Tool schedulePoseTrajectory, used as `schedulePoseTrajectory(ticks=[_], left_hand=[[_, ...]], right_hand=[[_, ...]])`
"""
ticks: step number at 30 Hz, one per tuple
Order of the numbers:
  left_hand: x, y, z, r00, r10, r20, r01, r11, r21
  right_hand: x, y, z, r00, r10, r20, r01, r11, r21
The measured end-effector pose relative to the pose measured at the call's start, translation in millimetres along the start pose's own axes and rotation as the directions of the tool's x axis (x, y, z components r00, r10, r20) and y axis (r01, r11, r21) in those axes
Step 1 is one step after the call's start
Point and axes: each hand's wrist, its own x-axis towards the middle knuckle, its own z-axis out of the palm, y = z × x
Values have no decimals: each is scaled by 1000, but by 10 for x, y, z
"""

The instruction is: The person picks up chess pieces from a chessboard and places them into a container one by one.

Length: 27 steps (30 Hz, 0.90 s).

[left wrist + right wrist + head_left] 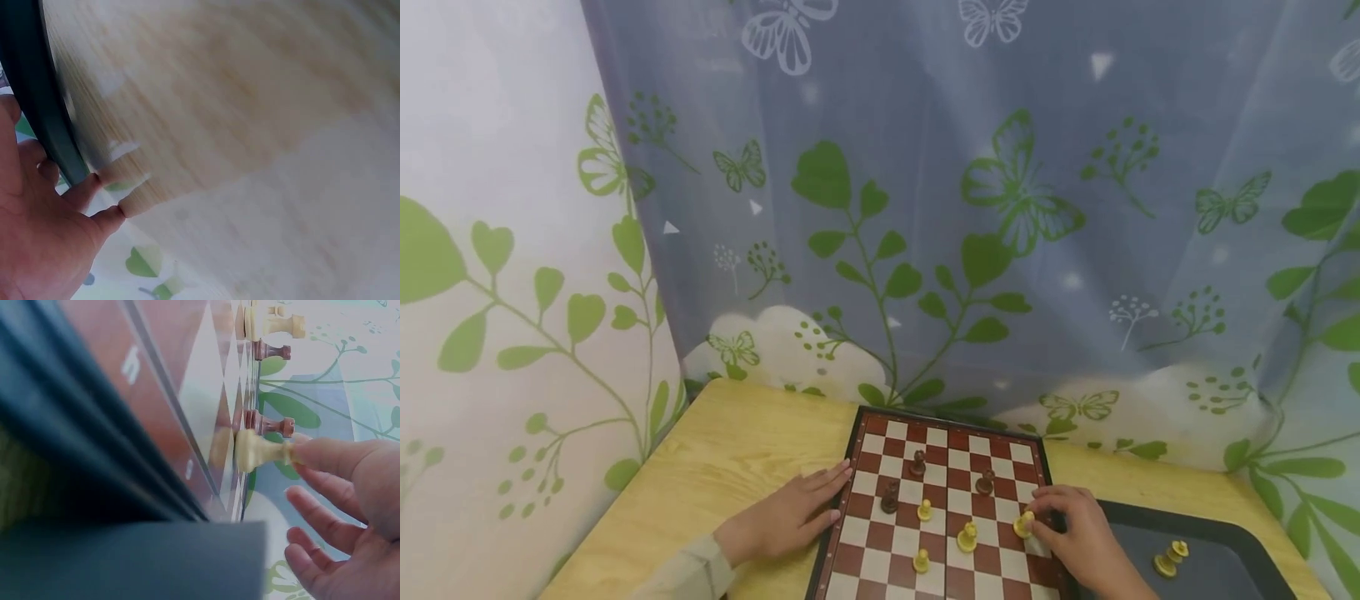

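Note:
A brown-and-white chessboard (904, 537) lies on the wooden table. At its right side my right hand (1078, 533) pinches a pale yellow chess piece (256, 452) by the top between thumb and index finger; its head is hidden. The piece's base is at the board surface, and the other fingers are spread apart. My left hand (790, 512) rests beside the board's left edge, fingers extended and touching the rim. Yellow pawns (925, 510) and a larger yellow piece (967, 537) stand on the squares, with dark brown pieces (986, 482) farther back.
To the right of the board sits a dark tray (1210, 533) holding another yellow chess piece (1168, 560). The wooden table (760, 425) extends left of the board. A patterned curtain (910, 250) with leaves and butterflies hangs behind the table.

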Motion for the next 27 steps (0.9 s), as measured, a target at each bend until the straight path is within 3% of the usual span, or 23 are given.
schedulePoseTrajectory(ticks=[8,12,23,27], left_hand=[[32,21,-40,1000,16,-18,-16,1000,8],[48,10,-53,999,36,-30,-36,999,10],[32,26,-51,1000,8,-7,-8,1000,-10],[28,49,-58,1000,18,-9,-18,1000,-15]], right_hand=[[11,-113,-96,981,-60,-184,61,998,2],[6,-112,-148,972,-80,-221,83,997,7],[-119,8,-202,956,-7,-294,25,998,58],[-187,48,-204,951,55,-305,-23,994,109]])
